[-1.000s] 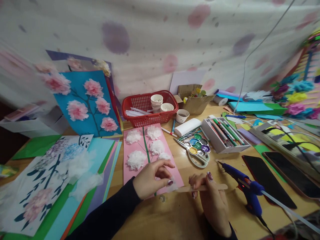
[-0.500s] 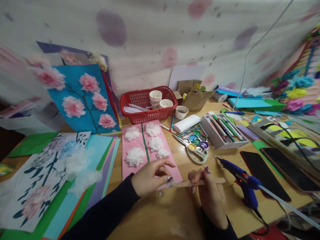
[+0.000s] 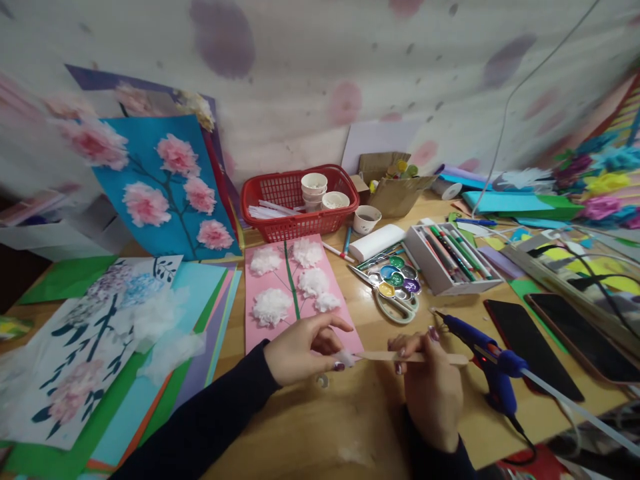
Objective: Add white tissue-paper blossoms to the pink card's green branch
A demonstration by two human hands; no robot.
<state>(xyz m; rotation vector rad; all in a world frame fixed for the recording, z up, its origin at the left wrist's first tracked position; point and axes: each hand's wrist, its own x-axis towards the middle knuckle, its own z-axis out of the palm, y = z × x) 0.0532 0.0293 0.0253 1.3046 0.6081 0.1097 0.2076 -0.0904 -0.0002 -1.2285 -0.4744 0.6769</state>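
Between the thumb and fingers of my left hand point(image 3: 307, 350) is a small piece of white tissue paper point(image 3: 346, 359). My right hand point(image 3: 430, 380) grips a wooden craft stick point(image 3: 377, 356), whose left tip points at the tissue paper and lies close to it; whether they touch I cannot tell. Behind my left hand lies a pink card point(image 3: 257, 337) with white paper flowers point(image 3: 271, 307) and a green stem point(image 3: 290, 277). A blue glue gun point(image 3: 493, 363) with a red light rests on the table, right of my right hand.
Scissors point(image 3: 397, 308) and a paint palette point(image 3: 395, 277) sit beyond my hands, beside a box of markers point(image 3: 453, 257). Farther back stand a red basket point(image 3: 300, 223) and a paper cup point(image 3: 367, 219). Two phones point(image 3: 530, 347) lie at right; coloured paper sheets point(image 3: 145, 400) spread at left.
My right hand and the craft stick have shifted right, away from my left hand, which has also moved slightly. The view has tilted a little.
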